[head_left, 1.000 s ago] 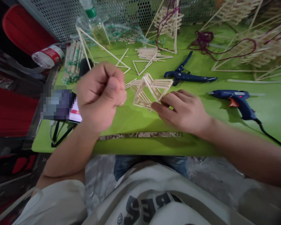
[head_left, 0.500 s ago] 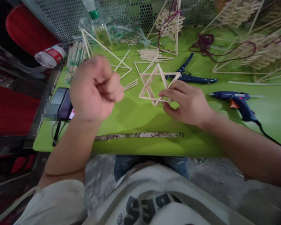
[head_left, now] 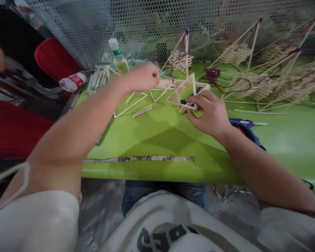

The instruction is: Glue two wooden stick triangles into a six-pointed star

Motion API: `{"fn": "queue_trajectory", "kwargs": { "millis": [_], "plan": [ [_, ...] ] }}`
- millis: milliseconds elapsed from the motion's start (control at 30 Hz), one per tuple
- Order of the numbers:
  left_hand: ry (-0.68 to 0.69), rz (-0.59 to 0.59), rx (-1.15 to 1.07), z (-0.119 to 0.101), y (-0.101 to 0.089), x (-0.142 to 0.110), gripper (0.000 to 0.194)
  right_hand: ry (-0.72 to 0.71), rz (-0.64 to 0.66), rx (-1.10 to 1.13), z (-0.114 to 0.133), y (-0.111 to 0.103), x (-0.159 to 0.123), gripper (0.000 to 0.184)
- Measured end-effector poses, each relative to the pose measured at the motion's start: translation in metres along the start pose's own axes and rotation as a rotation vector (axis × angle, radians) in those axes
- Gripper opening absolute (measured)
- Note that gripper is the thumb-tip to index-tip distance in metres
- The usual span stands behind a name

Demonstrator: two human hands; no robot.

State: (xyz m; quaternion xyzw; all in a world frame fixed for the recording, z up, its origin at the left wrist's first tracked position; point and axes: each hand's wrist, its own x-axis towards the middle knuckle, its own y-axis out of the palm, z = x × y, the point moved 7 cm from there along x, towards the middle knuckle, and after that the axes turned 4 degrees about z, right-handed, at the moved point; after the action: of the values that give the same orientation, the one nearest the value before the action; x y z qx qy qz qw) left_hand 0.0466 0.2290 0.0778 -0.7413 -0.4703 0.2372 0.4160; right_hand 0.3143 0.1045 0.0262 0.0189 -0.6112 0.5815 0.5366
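My right hand [head_left: 207,110] pinches the lower right corner of a star-shaped frame [head_left: 194,84] of thin wooden sticks, holding it tilted over the green table. Blue pliers [head_left: 183,102] show partly through the frame. My left hand [head_left: 145,76] is stretched forward, slightly blurred, its fingers curled; whatever it may hold is hidden. Just right of it lies a pile of loose wooden sticks [head_left: 166,84]. Several short sticks [head_left: 142,110] and a glued stick triangle [head_left: 131,107] lie nearer, below my left forearm. A blue glue gun [head_left: 243,124] is partly covered by my right forearm.
Pyramid-like stick structures with purple yarn [head_left: 212,74] stand along the back right. A green-capped bottle [head_left: 120,59] and stick packets [head_left: 97,82] are at the back left. A patterned strip [head_left: 152,158] lies along the front edge of the green table [head_left: 152,140]. A red-labelled bottle [head_left: 75,82] lies left.
My left hand has moved forward and right, from near the table's left side to beside the stick pile. The star frame stays in my right hand, tilted differently. The view has shifted.
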Motion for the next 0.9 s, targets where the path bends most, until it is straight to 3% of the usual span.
{"fn": "queue_trajectory", "kwargs": {
  "millis": [100, 167, 233, 300, 333, 367, 400, 467, 567, 700, 767, 900],
  "plan": [
    [-0.055, -0.123, 0.013, 0.044, -0.079, 0.078, 0.054, 0.006, 0.008, 0.003, -0.004, -0.001, 0.002, 0.030],
    [0.003, -0.262, -0.031, 0.056, -0.118, 0.106, 0.068, 0.019, 0.022, 0.000, -0.007, -0.001, 0.002, 0.031],
    [-0.006, -0.361, -0.049, 0.064, -0.135, 0.114, 0.065, 0.023, 0.019, -0.005, -0.008, -0.003, 0.003, 0.032],
    [-0.039, -0.525, -0.110, 0.068, -0.137, 0.101, 0.054, 0.001, 0.002, -0.010, -0.006, -0.004, 0.003, 0.031],
    [-0.026, -0.608, -0.160, 0.067, -0.132, 0.089, 0.044, -0.019, -0.007, -0.012, -0.004, -0.005, 0.002, 0.030],
    [0.020, -0.609, -0.174, 0.062, -0.120, 0.076, 0.032, -0.044, -0.014, -0.013, -0.001, -0.005, 0.002, 0.030],
    [0.065, -0.592, -0.171, 0.056, -0.104, 0.060, 0.036, -0.072, -0.017, -0.015, 0.003, -0.005, 0.002, 0.029],
    [0.180, -0.539, -0.187, 0.042, -0.067, 0.023, 0.082, -0.129, -0.020, -0.019, 0.012, -0.004, 0.000, 0.028],
    [0.219, -0.379, -0.336, 0.027, -0.001, -0.036, 0.103, -0.214, -0.044, -0.011, 0.029, -0.003, -0.004, 0.029],
    [0.068, -0.011, -1.009, 0.011, 0.086, -0.094, 0.099, -0.342, -0.056, 0.012, 0.056, -0.001, -0.012, 0.033],
    [0.048, 0.035, -1.164, 0.001, 0.106, -0.112, 0.088, -0.418, -0.055, -0.009, 0.069, 0.001, -0.018, 0.034],
    [-0.011, -0.043, -1.295, 0.001, 0.113, -0.127, 0.065, -0.447, -0.094, -0.054, 0.078, 0.005, -0.022, 0.037]
  ]
}}
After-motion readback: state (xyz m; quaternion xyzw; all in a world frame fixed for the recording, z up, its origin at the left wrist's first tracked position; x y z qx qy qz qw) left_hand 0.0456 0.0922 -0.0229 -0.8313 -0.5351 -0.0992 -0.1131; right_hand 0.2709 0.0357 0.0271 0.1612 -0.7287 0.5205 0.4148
